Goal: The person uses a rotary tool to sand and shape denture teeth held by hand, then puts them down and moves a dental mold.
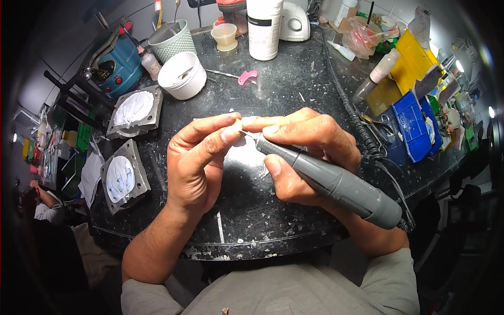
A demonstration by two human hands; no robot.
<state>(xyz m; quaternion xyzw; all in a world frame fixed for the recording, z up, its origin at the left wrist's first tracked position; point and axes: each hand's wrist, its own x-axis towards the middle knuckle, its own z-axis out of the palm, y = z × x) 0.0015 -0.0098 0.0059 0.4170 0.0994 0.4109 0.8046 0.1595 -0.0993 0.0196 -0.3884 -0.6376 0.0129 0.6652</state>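
My left hand (199,157) pinches a small cream-coloured piece (238,125) between thumb and index finger, near the middle of the view. My right hand (310,152) is closed on a grey rotary handpiece (328,184), whose thin tip meets that piece. My right index fingertip rests beside the left fingertips. Beneath the hands a pale, powdery patch (244,152) shows on the dark worktop (257,220). The handpiece's coiled cord (367,147) runs along the right.
Two metal moulds (139,175) with plaster lie left. Behind are a white tub (181,84), pink arch piece (247,77), white bottle (263,31) and blue machine (110,68). Blue trays (407,123) and yellow board (409,58) stand right. A seated person (44,207) is at far left.
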